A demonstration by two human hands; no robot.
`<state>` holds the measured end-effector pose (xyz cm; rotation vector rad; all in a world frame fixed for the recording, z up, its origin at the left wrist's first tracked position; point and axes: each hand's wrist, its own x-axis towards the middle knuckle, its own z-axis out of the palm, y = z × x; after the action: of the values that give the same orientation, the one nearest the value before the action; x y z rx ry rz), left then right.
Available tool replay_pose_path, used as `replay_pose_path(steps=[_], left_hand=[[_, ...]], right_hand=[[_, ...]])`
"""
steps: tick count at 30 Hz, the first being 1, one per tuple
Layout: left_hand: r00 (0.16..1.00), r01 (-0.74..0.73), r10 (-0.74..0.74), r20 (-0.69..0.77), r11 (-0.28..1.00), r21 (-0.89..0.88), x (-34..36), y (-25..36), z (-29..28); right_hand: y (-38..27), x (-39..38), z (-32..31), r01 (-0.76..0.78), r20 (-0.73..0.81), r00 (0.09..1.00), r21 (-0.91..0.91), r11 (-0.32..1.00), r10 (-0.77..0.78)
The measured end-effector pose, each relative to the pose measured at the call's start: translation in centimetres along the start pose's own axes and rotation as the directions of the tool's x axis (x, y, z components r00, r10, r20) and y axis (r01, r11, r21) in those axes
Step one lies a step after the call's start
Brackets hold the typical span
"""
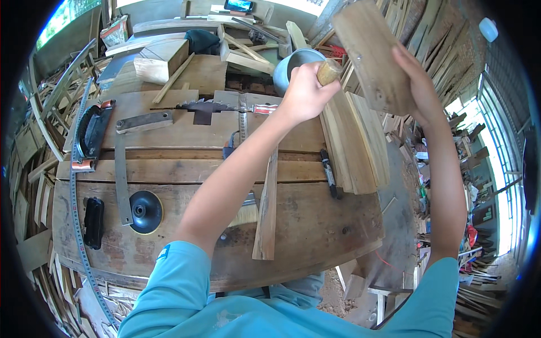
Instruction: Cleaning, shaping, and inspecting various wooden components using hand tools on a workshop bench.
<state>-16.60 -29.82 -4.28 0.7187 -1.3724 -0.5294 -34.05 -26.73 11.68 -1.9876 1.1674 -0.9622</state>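
Observation:
My left hand [309, 94] is closed round a rounded wooden tool handle [329, 71] above the far middle of the wooden workbench [315, 225]. The rest of that tool is hidden, so its kind does not show. Higher up at the right, my right hand [416, 81] grips a thick wooden block [372, 59] by its right side, tilted in the air. Beneath the hands, several pale boards [355, 149] lie side by side. Just behind my left hand sits a grey-blue metal bowl [297, 62]. A narrow wood strip [266, 208] and a flat brush [245, 213] are partly covered by my left forearm.
On the bench lie a black marker [328, 173], a bevel gauge [122, 169], a black round pad [146, 212], a saw blade [209, 106] and a long measuring tape [79, 225]. A squared timber [160, 61] stands far left. Wood scraps crowd both sides.

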Motion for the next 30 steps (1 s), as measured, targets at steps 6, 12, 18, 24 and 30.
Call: replay_pose_path(steps=[6,12,18,24,30], left_hand=[[1.000,-0.009,0.009,-0.014,0.999,-0.045,-0.1,-0.1,0.3],[0.998,-0.057,0.057,-0.041,0.998,-0.007,-0.1,-0.4,0.3],[0.996,-0.072,0.072,-0.051,0.997,0.009,0.3,-0.6,0.0],[0.996,-0.083,0.085,-0.033,0.995,0.058,0.1,-0.9,0.2],[0.997,-0.070,0.070,0.015,0.996,0.048,-0.2,0.5,0.5]], right_hand=[[-1.8,2.1,-2.8,0.271,-0.127,0.944,-0.222,0.937,-0.303],[-1.8,0.5,4.3,0.535,0.294,0.825,-0.683,0.498,-0.483],[-6.4,2.1,5.0,0.498,0.377,0.867,-0.647,0.577,-0.325],[-2.6,3.7,5.8,0.753,0.427,0.614,-0.570,0.330,-0.664],[-6.7,-0.8,5.6,0.342,0.312,0.936,-0.681,0.648,-0.165]])
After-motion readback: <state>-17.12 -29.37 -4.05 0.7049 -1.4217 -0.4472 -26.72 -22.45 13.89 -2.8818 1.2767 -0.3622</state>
